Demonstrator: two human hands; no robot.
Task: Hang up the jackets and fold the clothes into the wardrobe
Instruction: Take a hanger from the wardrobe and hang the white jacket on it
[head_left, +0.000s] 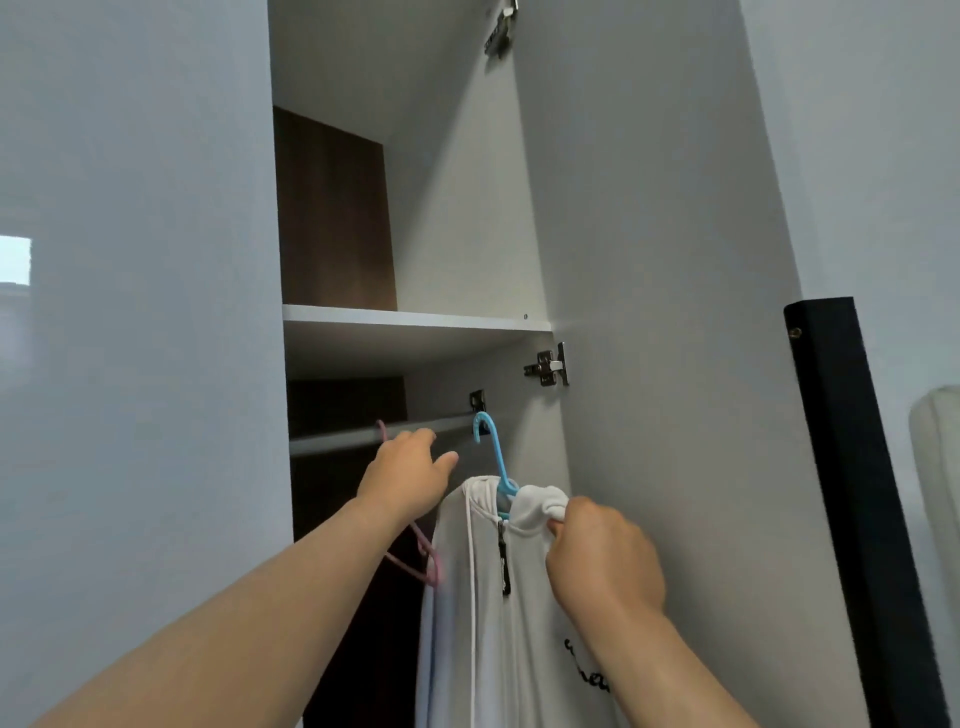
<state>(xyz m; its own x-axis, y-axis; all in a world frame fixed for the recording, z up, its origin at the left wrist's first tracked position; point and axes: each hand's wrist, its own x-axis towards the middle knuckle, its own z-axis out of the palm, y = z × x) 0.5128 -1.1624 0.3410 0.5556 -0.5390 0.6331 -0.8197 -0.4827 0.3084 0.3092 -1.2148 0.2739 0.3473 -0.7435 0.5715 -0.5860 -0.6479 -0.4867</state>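
One jacket (488, 623), white with a zip, looks close to hung: it sits on a blue hanger (493, 457) whose hook seems to be over the right end of the rail (337, 441), under the shelf (415, 317) of the wardrobe (467, 234). My right hand (602, 556) pinches a bunch of the jacket's fabric at the right shoulder, just beside the hanger's neck, and I judge it is settling the cloth there. My left hand (405, 478) is up near the rail with fingers loosely spread and nothing gripped that I can see. A pink hanger (423, 564) hangs empty on the rail behind it, and I cannot tell whether the hand touches it. As I read it, this jacket needs only straightening and letting go. The shelf shows no folded clothes from this angle, so the folding and any other jackets appear to be ahead. None of those clothes are in view.
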